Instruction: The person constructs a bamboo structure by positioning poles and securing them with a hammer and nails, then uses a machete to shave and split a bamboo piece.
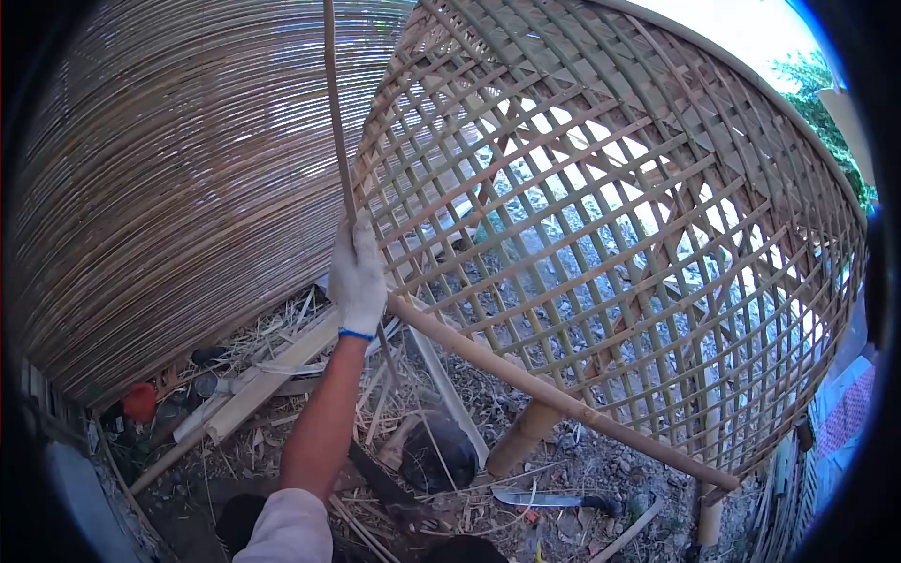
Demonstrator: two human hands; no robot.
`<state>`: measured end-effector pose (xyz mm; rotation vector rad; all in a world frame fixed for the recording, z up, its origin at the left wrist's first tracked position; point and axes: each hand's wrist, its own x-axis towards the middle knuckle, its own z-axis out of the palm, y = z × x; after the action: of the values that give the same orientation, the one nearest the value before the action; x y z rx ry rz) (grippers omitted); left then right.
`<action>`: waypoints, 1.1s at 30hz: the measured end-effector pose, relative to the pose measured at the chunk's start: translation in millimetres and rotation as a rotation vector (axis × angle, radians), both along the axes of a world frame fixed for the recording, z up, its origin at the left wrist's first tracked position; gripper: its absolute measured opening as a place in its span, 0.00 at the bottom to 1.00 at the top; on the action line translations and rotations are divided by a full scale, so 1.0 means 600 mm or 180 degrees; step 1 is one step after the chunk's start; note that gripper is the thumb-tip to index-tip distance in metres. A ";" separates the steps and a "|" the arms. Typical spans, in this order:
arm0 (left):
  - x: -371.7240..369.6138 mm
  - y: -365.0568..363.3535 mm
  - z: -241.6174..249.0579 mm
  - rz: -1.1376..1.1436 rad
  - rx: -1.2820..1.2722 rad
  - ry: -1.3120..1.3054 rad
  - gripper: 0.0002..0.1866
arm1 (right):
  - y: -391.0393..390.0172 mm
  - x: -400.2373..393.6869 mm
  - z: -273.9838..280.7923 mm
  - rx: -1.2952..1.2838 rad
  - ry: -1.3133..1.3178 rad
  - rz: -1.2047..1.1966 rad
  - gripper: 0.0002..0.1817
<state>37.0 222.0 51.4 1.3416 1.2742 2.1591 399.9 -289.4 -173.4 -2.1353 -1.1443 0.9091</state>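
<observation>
My left hand [358, 281], in a white work glove with a blue cuff, is raised near the middle of the view. Its fingers are closed around a long, thin bamboo strip [335, 103], which runs upright past the top edge and shows again below the hand. Right beside the glove stands a large woven bamboo lattice panel [582, 272] with open diamond gaps. A round bamboo pole [554, 399] slants along the panel's lower edge, its upper end close to my wrist. My right hand is out of view.
A machete [544, 499] with a dark handle lies on the littered ground. Near it are a thick bamboo post [524, 436] and a black rounded object [438, 455]. A slatted bamboo wall [188, 188] rises at left, above a split bamboo piece [272, 375] and a red item [139, 402].
</observation>
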 end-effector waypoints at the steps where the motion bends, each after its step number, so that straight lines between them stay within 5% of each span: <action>1: 0.005 0.018 0.014 -0.0025 -0.0170 -0.0035 0.26 | 0.043 0.005 0.072 0.0569 -0.0506 0.0575 0.18; 3: 0.024 0.052 0.045 -0.0113 -0.0497 -0.0165 0.28 | 0.118 0.040 0.146 0.1171 -0.0820 0.1149 0.18; 5: 0.055 0.057 0.083 0.0027 -0.0449 -0.0137 0.28 | 0.194 0.055 0.260 0.0574 -0.0440 0.0906 0.19; 6: 0.068 0.048 0.097 0.0113 -0.0433 -0.0143 0.29 | 0.225 0.090 0.270 0.1343 -0.1188 0.1445 0.32; 7: 0.080 0.039 0.105 0.0045 -0.0486 -0.0176 0.28 | 0.261 0.084 0.345 0.0715 -0.0584 0.1080 0.37; 8: 0.090 0.032 0.116 -0.0022 -0.0517 -0.0193 0.28 | 0.303 0.102 0.378 0.1022 -0.0657 0.1431 0.42; 14: 0.120 0.052 0.138 -0.0255 -0.0163 -0.0220 0.27 | 0.495 0.016 0.644 0.1403 -0.0875 0.1270 0.40; 18: 0.101 0.088 0.144 -0.0458 -0.0298 -0.0350 0.27 | 0.636 -0.040 0.734 0.2760 -0.0507 0.1166 0.37; 22: 0.068 0.141 0.170 -0.0563 -0.0441 -0.0400 0.26 | 0.767 -0.118 0.911 0.2693 -0.0513 0.1397 0.31; 28: -0.021 0.146 0.214 -0.1056 -0.0548 -0.0150 0.25 | 0.987 -0.233 1.098 0.3131 -0.1568 0.1414 0.28; 33: -0.095 0.127 0.086 -0.1376 -0.0510 0.0035 0.22 | 1.088 -0.356 1.197 0.2764 -0.2488 0.1130 0.26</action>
<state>-20.0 298.5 102.7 1.4094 1.0200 1.7218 186.3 363.5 544.6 -1.5444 -1.8758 -0.3712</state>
